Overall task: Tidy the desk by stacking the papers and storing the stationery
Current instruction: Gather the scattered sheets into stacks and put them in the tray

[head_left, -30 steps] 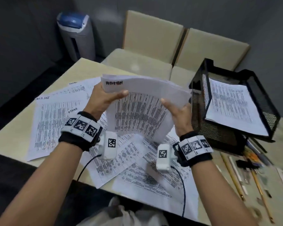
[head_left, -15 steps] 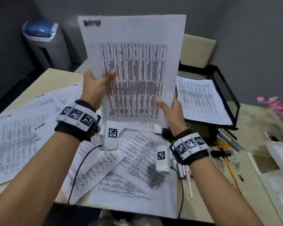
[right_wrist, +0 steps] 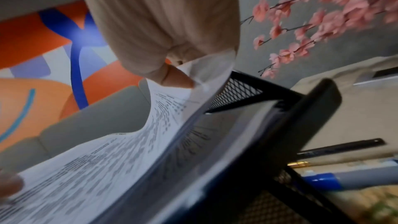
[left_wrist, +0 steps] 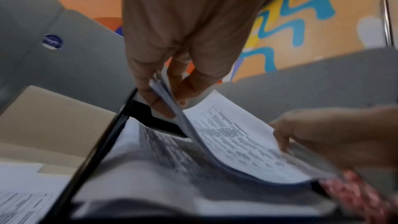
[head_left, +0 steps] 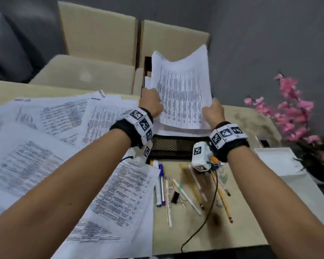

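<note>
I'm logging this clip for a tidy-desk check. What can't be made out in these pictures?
- Printed text on the held papers: motion-blurred in every view.
- Sheet count in the mesh tray: head view, covered by the held papers.
- Small stationery beside the right hand: hidden under the wrist camera.

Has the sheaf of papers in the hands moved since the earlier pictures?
Yes. The held papers were raised upright in front of the person, left of the black mesh tray; now they are over it, close above the sheets inside.

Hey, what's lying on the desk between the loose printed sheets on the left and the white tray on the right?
The head view shows scattered pens and pencils and a black binder clip on bare desk, in front of the mesh tray.
</note>
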Tool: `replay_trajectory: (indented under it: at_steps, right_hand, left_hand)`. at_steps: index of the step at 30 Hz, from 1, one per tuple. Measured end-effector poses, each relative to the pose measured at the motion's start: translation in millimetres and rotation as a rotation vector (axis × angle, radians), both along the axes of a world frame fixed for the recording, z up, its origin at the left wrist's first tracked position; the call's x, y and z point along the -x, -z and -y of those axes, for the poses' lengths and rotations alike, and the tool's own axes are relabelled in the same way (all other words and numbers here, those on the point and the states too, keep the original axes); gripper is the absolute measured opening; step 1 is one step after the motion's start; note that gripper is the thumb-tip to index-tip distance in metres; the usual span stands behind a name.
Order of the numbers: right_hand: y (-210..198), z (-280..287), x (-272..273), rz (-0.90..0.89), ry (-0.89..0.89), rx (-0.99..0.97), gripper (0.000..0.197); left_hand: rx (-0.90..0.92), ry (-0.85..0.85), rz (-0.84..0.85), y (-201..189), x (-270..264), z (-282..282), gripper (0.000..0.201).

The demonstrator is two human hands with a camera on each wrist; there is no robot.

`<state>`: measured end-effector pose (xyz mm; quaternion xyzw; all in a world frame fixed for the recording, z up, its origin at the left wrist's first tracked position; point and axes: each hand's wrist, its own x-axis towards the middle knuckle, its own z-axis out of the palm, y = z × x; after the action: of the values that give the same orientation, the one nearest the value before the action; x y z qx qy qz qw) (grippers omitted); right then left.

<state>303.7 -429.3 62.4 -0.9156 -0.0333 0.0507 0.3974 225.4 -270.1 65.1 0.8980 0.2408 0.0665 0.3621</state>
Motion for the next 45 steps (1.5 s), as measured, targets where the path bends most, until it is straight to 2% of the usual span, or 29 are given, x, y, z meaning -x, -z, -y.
replay_trajectory:
  at_steps: [4,7,9,11,13,15,16,19,21,24,26,27,28,31,32,34,37,39,40,42,44,45]
  right_hand:
    - [20,0,-9,-0.045,-0.048,0.267,0.040]
    - [31,-1,-1,-0.038,-0.073,0.422,0.052]
    - [35,-1,7,0.055,-0.094,0.548,0.061]
    - [32,-4,15,0.161,-0.118,0.643,0.068]
    - [22,-10,23,0.200,-0.135,0.590,0.068]
    - [7,-26,36,0.225,-0.142,0.373,0.060]
    - [-1,-37,45,0.254,-0.155,0.238,0.056]
    - [-8,-86,85,0.317,-0.314,-0.068,0.040]
    - [3,-123,113,0.239,-0.506,-0.114,0.028]
    - [49,-171,133,-0.032,-0.696,0.065,0.021]
    - [84,-190,133,-0.120,-0.718,0.249,0.014]
    - [99,-197,131,-0.156,-0.719,0.326,0.023]
    - [112,-202,129,-0.178,-0.736,0.404,0.040]
    - [137,-221,135,-0.119,-0.939,0.688,0.087]
    - [143,-227,139,-0.093,-1.004,0.762,0.095]
    - [155,-237,146,-0.034,-1.033,0.807,0.093]
    - [166,-238,145,0.179,-0.923,0.761,0.057]
    - [162,-237,137,0.214,-0.841,0.618,0.029]
    - [158,-238,134,0.182,-0.791,0.522,0.025]
    - [146,-243,139,0.159,-0.753,0.326,0.040]
    - [129,-247,164,0.107,-0.856,0.189,0.051]
    - [122,-247,183,0.005,-0.945,0.149,0.053]
  left_hand:
    - [-0.135,0.065,-0.266,17,-6,21,0.035]
    - [-0.233,0.067,-0.338,27,1,30,0.046]
    - [-0.339,0.108,-0.316,33,8,33,0.055]
    - [-0.426,0.173,-0.238,35,16,32,0.055]
    - [-0.417,0.172,-0.088,29,31,24,0.053]
    - [-0.383,0.077,0.051,24,49,3,0.051]
    - [-0.355,0.005,0.070,24,60,-12,0.050]
    - [-0.208,-0.204,-0.050,38,96,-69,0.046]
    - [-0.115,-0.302,-0.197,58,124,-109,0.044]
    - [-0.019,-0.431,-0.408,93,173,-161,0.049]
    - [0.036,-0.551,-0.521,112,209,-185,0.065]
    - [0.069,-0.628,-0.565,120,227,-193,0.076]
    - [0.109,-0.712,-0.603,127,244,-200,0.088]
    - [0.242,-0.959,-0.706,144,286,-210,0.122]
    - [0.280,-1.033,-0.711,147,295,-210,0.130]
    - [0.307,-1.135,-0.660,155,303,-214,0.135]
    - [0.296,-1.189,-0.534,161,305,-220,0.120]
    - [0.301,-1.181,-0.415,163,308,-226,0.098]
    - [0.299,-1.154,-0.351,165,310,-229,0.085]
    - [0.301,-1.090,-0.238,169,316,-233,0.060]
    - [0.341,-1.009,-0.165,167,321,-234,0.050]
    - [0.396,-0.979,-0.133,165,322,-236,0.050]
